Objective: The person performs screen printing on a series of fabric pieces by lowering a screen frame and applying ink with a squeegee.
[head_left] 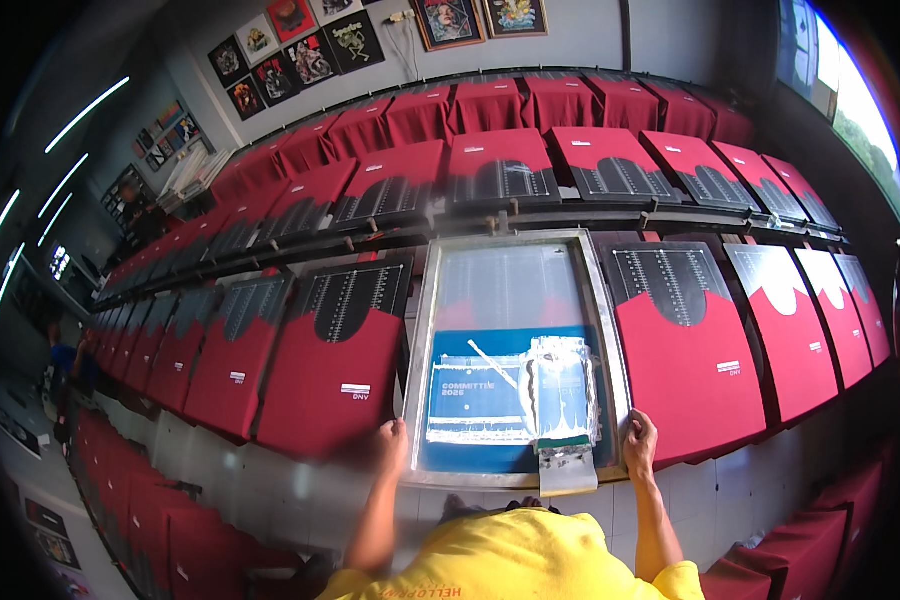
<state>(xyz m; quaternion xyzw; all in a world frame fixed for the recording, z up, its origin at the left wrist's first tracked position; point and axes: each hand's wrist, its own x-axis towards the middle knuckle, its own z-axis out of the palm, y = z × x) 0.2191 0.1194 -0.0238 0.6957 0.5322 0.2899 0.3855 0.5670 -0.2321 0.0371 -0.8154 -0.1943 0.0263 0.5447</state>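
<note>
Both-handed, we grip the frame (515, 240) by its near corners.
Left hand (391, 441) and right hand (639, 443) curl shut on the frame's rim; stiff, light, its inked mesh fragile.

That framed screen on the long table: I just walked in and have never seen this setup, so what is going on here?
A person in a yellow shirt grips a metal-framed printing screen by its near corners, left hand and right hand. The screen lies flat over one spot in a row of dark red T-shirts spread on the table. A squeegee smeared with pale ink rests on the mesh. The neighbouring shirts already carry a printed grey panel.
</note>
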